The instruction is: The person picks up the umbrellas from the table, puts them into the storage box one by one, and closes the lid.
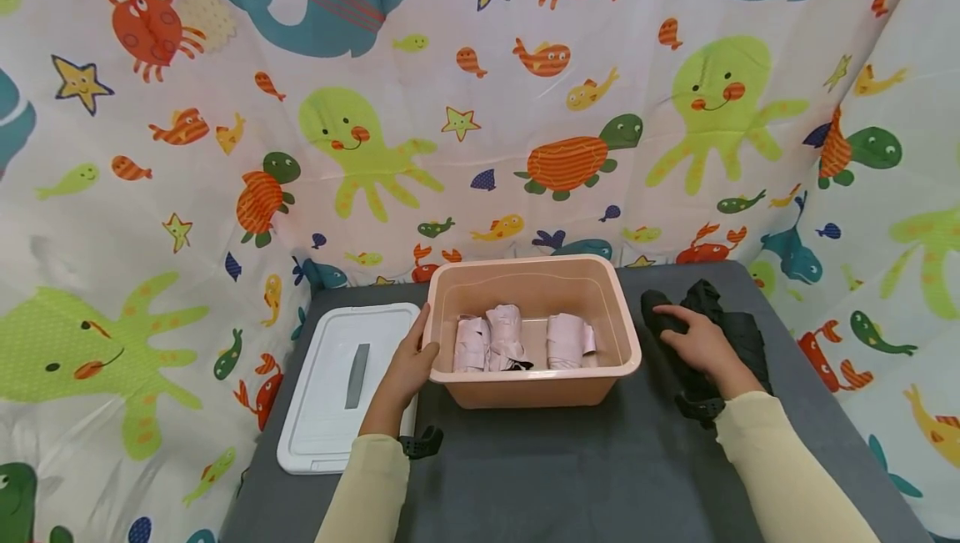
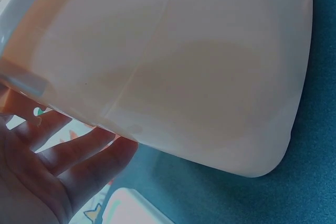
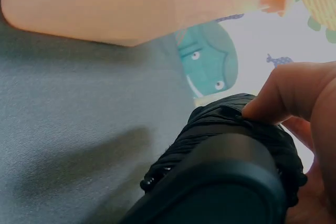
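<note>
Black rolled cloth (image 1: 663, 322) under R hand (image 1: 697, 343), fingers curling round it.
L hand (image 1: 411, 364) is gripping pink bin (image 1: 536, 389) rim, thumb inside.

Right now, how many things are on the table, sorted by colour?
Pink: 4, the bin and three cloth rolls inside
Black: 2, the roll under the right hand, and the pile beside it
White: 1, the lid
Total: 7
</note>
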`<action>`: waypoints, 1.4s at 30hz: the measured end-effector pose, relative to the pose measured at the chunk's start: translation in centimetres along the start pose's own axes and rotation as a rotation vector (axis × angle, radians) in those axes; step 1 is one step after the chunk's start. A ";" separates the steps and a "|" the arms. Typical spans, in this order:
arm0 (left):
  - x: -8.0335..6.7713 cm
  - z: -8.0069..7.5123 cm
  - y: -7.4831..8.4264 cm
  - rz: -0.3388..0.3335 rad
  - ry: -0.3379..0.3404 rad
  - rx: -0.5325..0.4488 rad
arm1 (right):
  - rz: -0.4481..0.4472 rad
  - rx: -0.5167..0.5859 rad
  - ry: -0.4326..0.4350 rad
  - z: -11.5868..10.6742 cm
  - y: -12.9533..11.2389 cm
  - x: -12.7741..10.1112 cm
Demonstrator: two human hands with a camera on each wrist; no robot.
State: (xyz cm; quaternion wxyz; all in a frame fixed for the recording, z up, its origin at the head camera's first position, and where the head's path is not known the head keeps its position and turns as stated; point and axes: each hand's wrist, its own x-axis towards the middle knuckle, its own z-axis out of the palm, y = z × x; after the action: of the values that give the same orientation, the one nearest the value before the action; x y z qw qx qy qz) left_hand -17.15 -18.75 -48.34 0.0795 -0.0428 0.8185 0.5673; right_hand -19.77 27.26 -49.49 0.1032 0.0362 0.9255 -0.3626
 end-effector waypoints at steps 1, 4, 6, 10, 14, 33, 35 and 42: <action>-0.4 0.0 0.6 -0.003 -0.004 0.001 | -0.003 0.000 0.007 -0.1 -0.1 0.0; -0.8 -0.1 1.0 -0.003 -0.008 0.002 | -0.009 0.017 0.014 -0.5 -0.4 -0.2; -0.4 -0.1 0.4 0.002 0.000 -0.004 | -0.010 0.026 0.012 -0.7 -0.7 -0.3; 0.7 0.1 -1.7 0.010 0.021 -0.011 | -0.022 0.024 0.015 -1.2 -1.6 -0.5; 0.7 0.1 -1.9 0.024 0.033 -0.004 | -0.035 0.045 0.021 -1.8 -2.6 -1.0; 0.7 0.1 -1.5 0.021 0.029 -0.009 | -0.088 0.219 0.024 -3.3 -7.2 -2.7; 0.7 0.1 -1.6 0.027 0.027 -0.010 | -0.102 0.223 0.027 -3.4 -7.6 -2.9; 0.7 0.1 -1.5 0.028 0.025 -0.009 | -0.142 0.233 0.016 -3.6 -9.2 -3.4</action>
State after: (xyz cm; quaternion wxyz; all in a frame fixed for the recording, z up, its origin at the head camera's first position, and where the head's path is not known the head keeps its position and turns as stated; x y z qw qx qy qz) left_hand -17.63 -19.20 -49.85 0.0611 -0.0386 0.8173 0.5716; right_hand -18.36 22.94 -40.07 0.0651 -0.0147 0.8781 -0.4739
